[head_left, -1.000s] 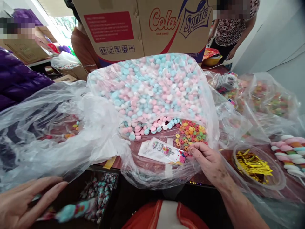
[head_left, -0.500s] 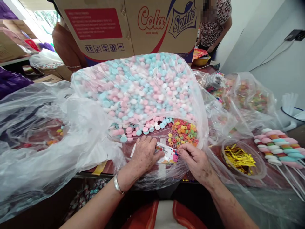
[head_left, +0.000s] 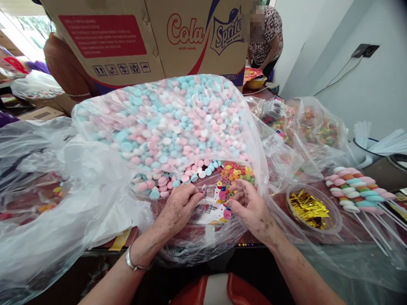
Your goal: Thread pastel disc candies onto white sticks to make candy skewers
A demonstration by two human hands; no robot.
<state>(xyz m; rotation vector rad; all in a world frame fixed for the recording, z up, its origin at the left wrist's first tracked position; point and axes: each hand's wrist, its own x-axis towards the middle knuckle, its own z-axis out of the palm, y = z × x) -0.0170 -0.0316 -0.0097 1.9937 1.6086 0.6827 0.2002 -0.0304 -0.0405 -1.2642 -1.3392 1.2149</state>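
1. Head view: the printed packets [head_left: 208, 214] lie flat on the worktop [head_left: 348, 231], near and in the middle, between the two hands. I suppose they are kept there because both hands reach them easily.
2. The left hand [head_left: 179, 207] comes from the near left, back upward, with the fingers bent. Its thumb and forefinger are close together over the left part of the packets; whether an edge is pinched between them, I cannot tell.
3. The right hand [head_left: 246, 207] is at the right end of the packets, half open. Thumb and forefinger stand apart, the other fingers are loosely curled, and I see nothing held in the gap.
4. Both forearms slant inward from the near corners; on the left wrist is a bracelet [head_left: 129, 259].
5. Just beyond the hands stands the large clear bag [head_left: 171, 123] of pink, blue and white sweets. Loose sweets [head_left: 162, 182] lie at its open mouth, and ring sweets [head_left: 238, 171] to the right of them, probably so that fingers can take them without digging.
6. On the right, the round tub [head_left: 335, 224] keeps the gold ties [head_left: 308, 209] together, just beside the twisted sticks [head_left: 356, 186].
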